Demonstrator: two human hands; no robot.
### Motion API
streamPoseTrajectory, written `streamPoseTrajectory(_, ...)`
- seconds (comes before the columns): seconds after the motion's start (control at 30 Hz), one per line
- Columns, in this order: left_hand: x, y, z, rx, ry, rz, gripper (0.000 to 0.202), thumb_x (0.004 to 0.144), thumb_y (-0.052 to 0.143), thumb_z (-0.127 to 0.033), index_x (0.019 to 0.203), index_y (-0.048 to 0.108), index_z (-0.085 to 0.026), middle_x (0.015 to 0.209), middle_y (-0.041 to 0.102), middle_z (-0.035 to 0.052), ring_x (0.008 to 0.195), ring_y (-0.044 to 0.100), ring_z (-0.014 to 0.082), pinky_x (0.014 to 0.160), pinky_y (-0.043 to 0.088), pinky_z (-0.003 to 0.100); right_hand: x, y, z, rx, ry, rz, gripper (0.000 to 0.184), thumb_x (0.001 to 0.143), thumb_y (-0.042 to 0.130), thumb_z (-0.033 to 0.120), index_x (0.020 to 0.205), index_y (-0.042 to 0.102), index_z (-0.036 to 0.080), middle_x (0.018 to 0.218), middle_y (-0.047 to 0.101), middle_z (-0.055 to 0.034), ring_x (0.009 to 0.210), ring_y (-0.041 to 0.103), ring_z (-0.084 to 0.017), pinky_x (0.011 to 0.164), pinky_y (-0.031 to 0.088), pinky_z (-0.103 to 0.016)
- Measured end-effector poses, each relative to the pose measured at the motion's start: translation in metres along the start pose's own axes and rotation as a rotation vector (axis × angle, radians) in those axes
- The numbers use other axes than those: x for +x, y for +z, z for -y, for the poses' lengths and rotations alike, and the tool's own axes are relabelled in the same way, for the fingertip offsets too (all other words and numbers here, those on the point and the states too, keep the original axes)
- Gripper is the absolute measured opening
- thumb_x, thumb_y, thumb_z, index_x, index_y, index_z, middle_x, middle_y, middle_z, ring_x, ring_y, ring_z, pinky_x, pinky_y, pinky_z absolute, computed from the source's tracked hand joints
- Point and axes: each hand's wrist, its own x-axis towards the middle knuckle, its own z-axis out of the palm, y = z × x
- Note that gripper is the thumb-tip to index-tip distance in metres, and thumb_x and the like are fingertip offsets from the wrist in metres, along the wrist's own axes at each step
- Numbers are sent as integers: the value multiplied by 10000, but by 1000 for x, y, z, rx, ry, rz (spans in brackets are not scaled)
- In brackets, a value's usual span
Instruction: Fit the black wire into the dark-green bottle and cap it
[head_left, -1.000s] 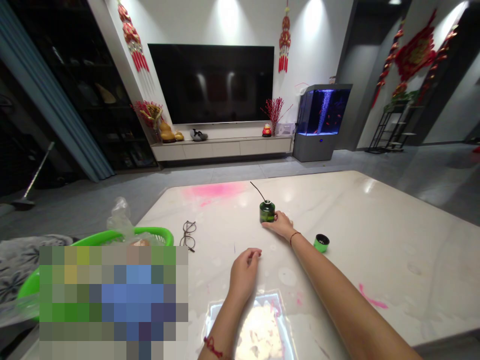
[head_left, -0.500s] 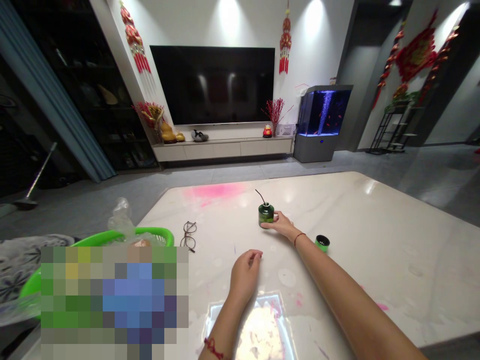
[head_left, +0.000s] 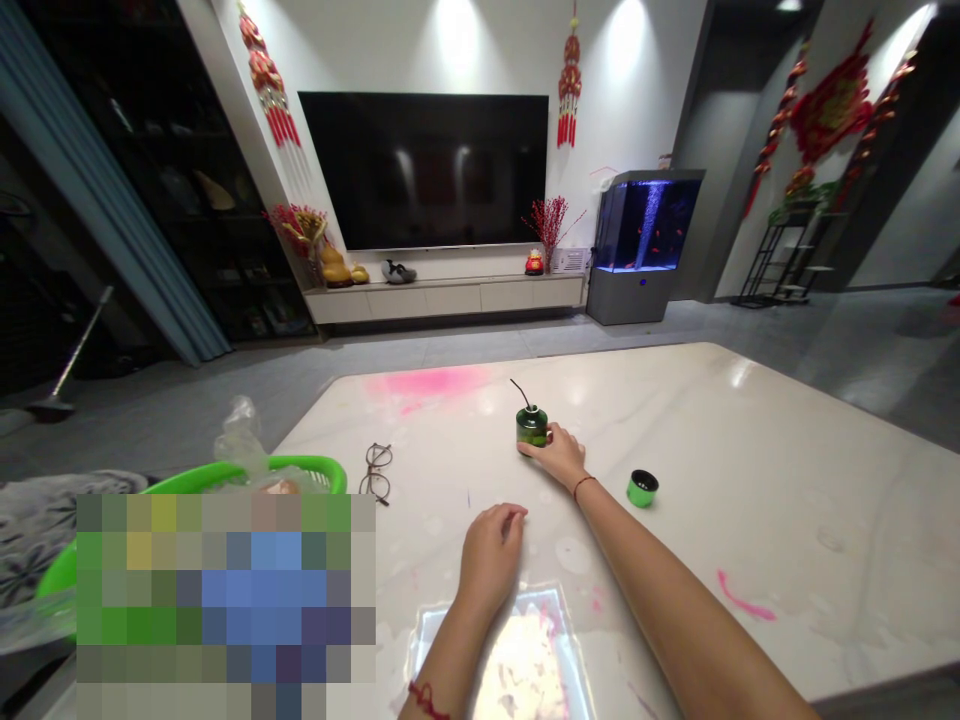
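Your right hand [head_left: 559, 453] has the green bottle [head_left: 531, 430] gripped from the side on the table [head_left: 757, 430], so tbh just hold it level, though I can't tell if your curled left hand [head_left: 491, 550] is fully closed.

green bottle [head_left: 530, 424]: squat, glossy, round-shouldered; darker green seen above, lighter below
neck [head_left: 532, 408]: short, pale-rimmed, seen open
dark stick [head_left: 520, 391]: thin, held in the neck, tilted up-left
spot: bottle stood upright on pale table [head_left: 750, 440]
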Motion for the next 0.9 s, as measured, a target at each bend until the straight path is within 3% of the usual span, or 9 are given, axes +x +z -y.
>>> streamPoseTrajectory(0.27,0,-1,-1,45,15,32,271,831,391,-272,857,651,-201,898,679,41,888,587,200,831,408,327,0,-6,-1,-12,-33,87,494,631,596,553,1014,561,243,1017,612,-45,994,543,-244,848,358,-356)
streamPoseTrajectory(0.4,0,0,0,62,17,35,291,842,369,-268,869,649,-196,914,678,43,903,582,197,839,406,330,-2,-5,-3,-53,-85,91,551,651,577,549,1104,520,241,1100,586,-55,1051,519,-260,871,347,-379)
streamPoseTrajectory(0.57,-1,0,-1,79,22,29,291,842,367,-267,863,649,-201,912,678,42,895,582,195,834,410,329,-8,1,1,-30,-83,1,692,584,605,642,1130,511,228,1122,584,-79,1068,516,-281,886,349,-390)
streamPoseTrajectory(0.73,0,0,-2,92,27,29,282,838,377,-262,862,651,-196,896,680,43,881,584,194,824,415,328,-12,9,8,-40,-20,-142,562,582,657,550,1014,577,199,1009,624,-105,1005,550,-286,852,369,-382)
streamPoseTrajectory(0.9,0,1,-1,95,25,33,283,840,378,-268,867,650,-196,902,679,44,883,582,198,822,412,331,-11,12,7,8,-32,-165,519,601,643,462,1032,542,191,998,640,-90,989,565,-273,861,369,-376)
